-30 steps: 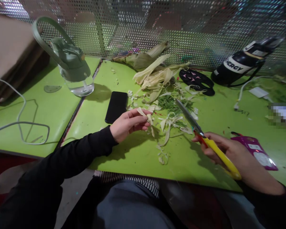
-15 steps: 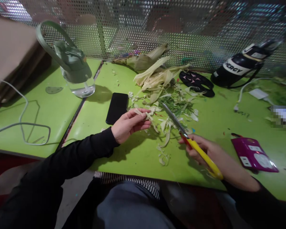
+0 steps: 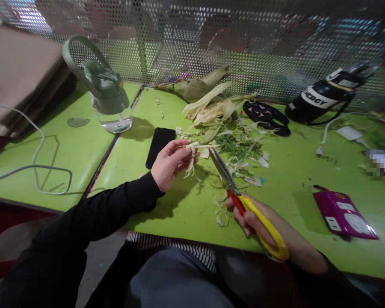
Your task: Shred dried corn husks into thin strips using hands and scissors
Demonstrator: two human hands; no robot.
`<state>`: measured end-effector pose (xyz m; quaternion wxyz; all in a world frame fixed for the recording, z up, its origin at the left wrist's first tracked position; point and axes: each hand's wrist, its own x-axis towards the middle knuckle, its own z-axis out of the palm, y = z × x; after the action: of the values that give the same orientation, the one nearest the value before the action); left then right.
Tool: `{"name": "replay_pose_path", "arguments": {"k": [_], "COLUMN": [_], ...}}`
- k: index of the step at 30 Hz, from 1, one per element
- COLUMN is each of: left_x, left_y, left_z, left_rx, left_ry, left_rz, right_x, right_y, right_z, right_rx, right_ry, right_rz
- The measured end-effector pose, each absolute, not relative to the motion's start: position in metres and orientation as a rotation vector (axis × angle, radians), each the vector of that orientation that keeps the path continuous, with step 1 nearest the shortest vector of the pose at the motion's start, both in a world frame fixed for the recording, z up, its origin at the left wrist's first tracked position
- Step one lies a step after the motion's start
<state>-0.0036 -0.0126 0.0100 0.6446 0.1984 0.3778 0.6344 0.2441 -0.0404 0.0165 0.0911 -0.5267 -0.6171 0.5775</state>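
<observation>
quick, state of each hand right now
Left hand: closed, pinching a pale husk piece.
Right hand: closed, gripping scissors.

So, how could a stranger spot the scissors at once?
Find the green table, then the right hand near its front edge. That hand holds the scissors, blades pointing toward the left hand. Their red and yellow handles set them apart from the pale scraps nearby.

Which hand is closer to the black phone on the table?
Left. The left hand is just beside the phone, hiding its near right corner. The right hand, holding the scissors, is farther off to the right, closer to the table's near edge.
</observation>
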Motion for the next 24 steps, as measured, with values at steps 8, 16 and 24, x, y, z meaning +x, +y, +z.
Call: {"name": "replay_pose_path", "arguments": {"k": [8, 16, 24], "left_x": [-0.004, -0.001, -0.001], "left_y": [-0.012, -0.015, -0.015], "left_z": [0.011, 0.008, 0.004], "left_rx": [0.487, 0.666, 0.717], "left_ry": [0.933, 0.919, 0.915], "left_rz": [1.438, 1.44, 1.437], "right_x": [0.24, 0.234, 0.237], "right_y": [-0.041, -0.034, -0.036], "right_z": [0.013, 0.018, 0.015], "right_rx": [-1.559, -1.498, -1.491], "right_ry": [-1.866, -1.946, -1.821], "right_rz": [1.662, 1.64, 1.703]}}
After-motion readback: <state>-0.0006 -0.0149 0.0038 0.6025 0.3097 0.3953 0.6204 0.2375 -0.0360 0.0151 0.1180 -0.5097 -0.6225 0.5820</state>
